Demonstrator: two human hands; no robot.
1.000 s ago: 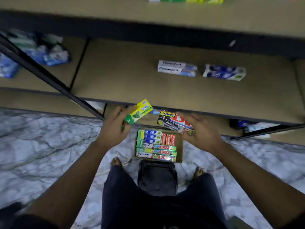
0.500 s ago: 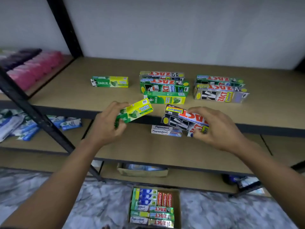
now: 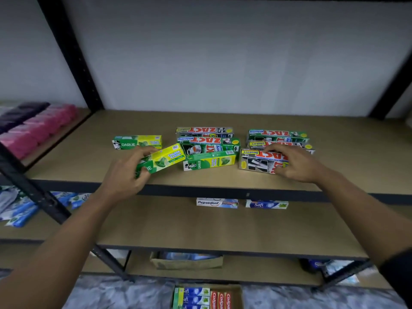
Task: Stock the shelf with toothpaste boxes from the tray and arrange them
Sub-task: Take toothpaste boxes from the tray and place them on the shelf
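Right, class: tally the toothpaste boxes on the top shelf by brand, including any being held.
Darlie boxes: 3, one in the left hand
Zact boxes: 5, one in the right hand
Total: 8

Glossy printed cardboard toothpaste boxes [image 3: 209, 160] on a matt tan wood-board shelf [image 3: 223, 119], black metal uprights [image 3: 71, 54].
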